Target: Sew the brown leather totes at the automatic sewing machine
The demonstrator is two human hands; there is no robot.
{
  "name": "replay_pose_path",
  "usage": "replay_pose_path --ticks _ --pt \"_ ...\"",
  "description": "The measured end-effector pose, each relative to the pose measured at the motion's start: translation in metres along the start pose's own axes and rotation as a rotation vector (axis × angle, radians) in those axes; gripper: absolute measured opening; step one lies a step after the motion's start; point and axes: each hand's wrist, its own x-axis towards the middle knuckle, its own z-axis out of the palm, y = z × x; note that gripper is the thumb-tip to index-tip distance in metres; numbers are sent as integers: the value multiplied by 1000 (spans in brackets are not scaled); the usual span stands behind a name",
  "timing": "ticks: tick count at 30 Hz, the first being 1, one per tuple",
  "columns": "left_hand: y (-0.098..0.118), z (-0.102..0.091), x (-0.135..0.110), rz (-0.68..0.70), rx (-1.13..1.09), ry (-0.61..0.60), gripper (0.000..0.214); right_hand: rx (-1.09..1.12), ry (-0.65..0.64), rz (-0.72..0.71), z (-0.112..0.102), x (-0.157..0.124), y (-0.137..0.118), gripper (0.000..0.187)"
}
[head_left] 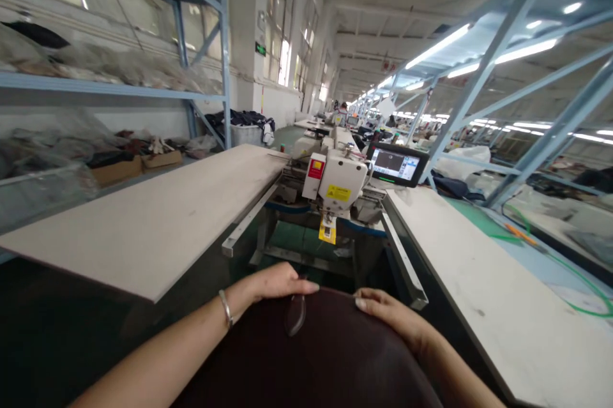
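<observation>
My left hand point(275, 283) lies palm down on a dark maroon piece of fabric point(311, 357) at the bottom centre, fingers stretched toward the right; a metal bangle sits on that wrist. My right hand point(390, 311) rests flat on the same fabric, fingers pointing left, its fingertips close to those of the left hand. A small glossy dark loop or patch point(295, 315) shows on the fabric between the hands. Neither hand grips anything. Ahead stands a white automatic sewing machine point(338, 186) with a yellow label.
Pale worktops flank the machine, one on the left point(158, 216) and one on the right point(483, 280). A control screen point(396, 164) sits right of the machine. Blue metal shelving point(119, 85) with bagged goods lines the left wall. More workstations run down the hall.
</observation>
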Motion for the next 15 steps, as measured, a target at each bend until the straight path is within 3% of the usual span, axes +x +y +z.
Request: replay_pose_path --ticks 4,8,11,15 --pt "-2 -28 25 -181 158 38 76 -87 -62 68 -40 28 -32 59" --pt "-3 -57 53 -229 223 84 80 63 -48 43 -61 60 -47 51" --pt "-19 -68 82 -271 307 94 81 54 -16 58 -70 89 -46 53" --pt "-44 -77 117 -290 399 50 81 -163 -65 10 -91 126 -46 46"
